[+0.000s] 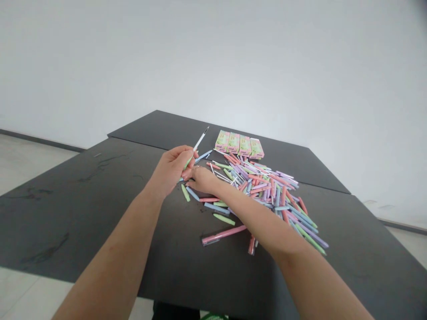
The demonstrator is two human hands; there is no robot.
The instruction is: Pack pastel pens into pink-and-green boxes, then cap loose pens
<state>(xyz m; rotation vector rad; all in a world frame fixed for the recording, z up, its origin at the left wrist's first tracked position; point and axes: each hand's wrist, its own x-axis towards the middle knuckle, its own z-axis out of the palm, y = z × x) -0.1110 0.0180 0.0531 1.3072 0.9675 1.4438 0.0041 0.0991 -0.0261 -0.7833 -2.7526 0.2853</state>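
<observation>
My left hand [175, 166] is closed in a pinch on a pen. Its light green barrel [187, 163] shows between the fingers, and a white refill [201, 138] with a dark tip sticks up from it. Just right of it, low over the table, my right hand [203, 180] has curled fingers; whatever they grip is hidden. A blue pen part [203, 156] lies behind the hands. In front of them rest a short green pen part [185, 193] and a blue one [192, 194].
A loose heap of pastel pen parts [263, 184] spreads to the right, partly under my right forearm. Several pink and green boxes [234, 143] stand side by side behind it. A capped pink pen [223, 234] lies toward the front of the black table [83, 213]. A white wall rises behind.
</observation>
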